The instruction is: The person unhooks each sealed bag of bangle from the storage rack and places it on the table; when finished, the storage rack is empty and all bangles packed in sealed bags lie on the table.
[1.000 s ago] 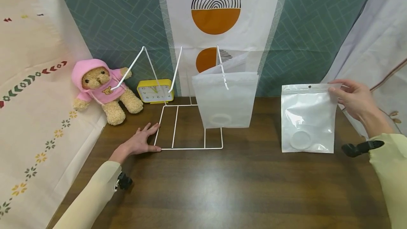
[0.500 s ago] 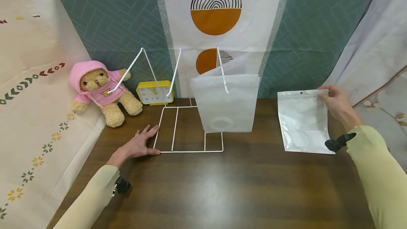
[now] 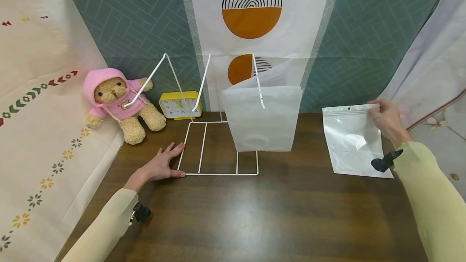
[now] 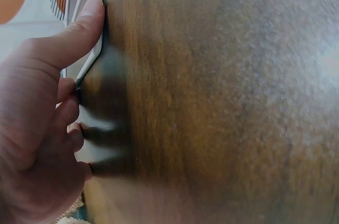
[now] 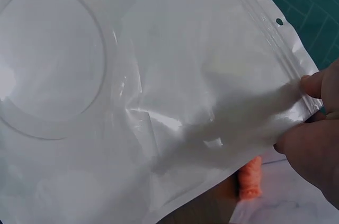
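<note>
A white wire rack (image 3: 222, 174) stands on the table, its base flat and slanted wire dividers rising from it. My left hand (image 3: 159, 167) rests at its front left corner, thumb along the front wire and fingers spread at the left side; the thumb (image 4: 74, 36) touches the wire in the left wrist view. Farther right, my right hand (image 3: 388, 120) pinches the top right corner of a glossy white zip pouch (image 3: 351, 140) with a round raised ring low on it. Another white pouch (image 3: 262, 120) leans in the rack's right part, behind a divider.
A teddy bear (image 3: 121, 104) in a pink hoodie sits at the back left. Beside it, a yellow alarm clock (image 3: 181, 105) stands behind the rack. Fabric hangs behind and on both sides. In the right wrist view, something orange (image 5: 250, 179) shows beyond the pouch.
My right hand has moved left and slightly down with the pouch, whose lower end now swings to the right. The left hand stays on the rack's corner.
</note>
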`<state>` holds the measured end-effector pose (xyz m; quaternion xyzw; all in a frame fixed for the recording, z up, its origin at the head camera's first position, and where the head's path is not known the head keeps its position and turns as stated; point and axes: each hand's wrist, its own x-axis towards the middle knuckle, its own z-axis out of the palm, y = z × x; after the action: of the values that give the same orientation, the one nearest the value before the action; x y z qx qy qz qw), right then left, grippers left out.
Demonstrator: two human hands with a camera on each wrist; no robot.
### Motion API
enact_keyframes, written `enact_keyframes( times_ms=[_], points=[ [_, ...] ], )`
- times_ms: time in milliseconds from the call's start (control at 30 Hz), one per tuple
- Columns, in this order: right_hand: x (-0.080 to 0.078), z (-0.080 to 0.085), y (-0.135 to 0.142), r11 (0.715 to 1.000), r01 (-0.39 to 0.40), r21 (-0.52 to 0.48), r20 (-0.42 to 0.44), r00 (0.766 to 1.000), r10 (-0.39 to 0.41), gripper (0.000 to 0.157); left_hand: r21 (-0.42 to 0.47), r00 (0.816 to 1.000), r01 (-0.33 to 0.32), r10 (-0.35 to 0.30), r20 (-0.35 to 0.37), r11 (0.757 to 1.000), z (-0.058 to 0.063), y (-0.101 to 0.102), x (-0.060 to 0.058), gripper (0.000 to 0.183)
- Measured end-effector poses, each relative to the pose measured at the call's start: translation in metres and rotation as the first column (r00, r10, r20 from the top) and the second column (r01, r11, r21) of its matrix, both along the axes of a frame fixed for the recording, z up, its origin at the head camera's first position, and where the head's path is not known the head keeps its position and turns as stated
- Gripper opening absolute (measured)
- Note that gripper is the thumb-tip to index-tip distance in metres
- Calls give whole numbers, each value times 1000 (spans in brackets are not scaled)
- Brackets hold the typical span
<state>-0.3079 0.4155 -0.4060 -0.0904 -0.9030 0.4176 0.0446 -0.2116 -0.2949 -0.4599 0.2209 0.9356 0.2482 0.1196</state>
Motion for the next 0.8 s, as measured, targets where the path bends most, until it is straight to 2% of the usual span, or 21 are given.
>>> enact_keyframes(
  times_ms=[200,467,800],
  points=[
    [-2,-8,2,997,-5,77,-25,1000,7,47,2,1000,0,0,6,1000,-2,0,-1,103],
    [-9,-12,-2,996,20,83,-28,999,-18,48,-9,1000,-4,4,-6,1000,-3,-3,0,103],
    [-12,-19,-3,985,67,161,-129,991,-47,49,1,1000,-2,2,-7,1000,-3,0,0,102]
  ],
)
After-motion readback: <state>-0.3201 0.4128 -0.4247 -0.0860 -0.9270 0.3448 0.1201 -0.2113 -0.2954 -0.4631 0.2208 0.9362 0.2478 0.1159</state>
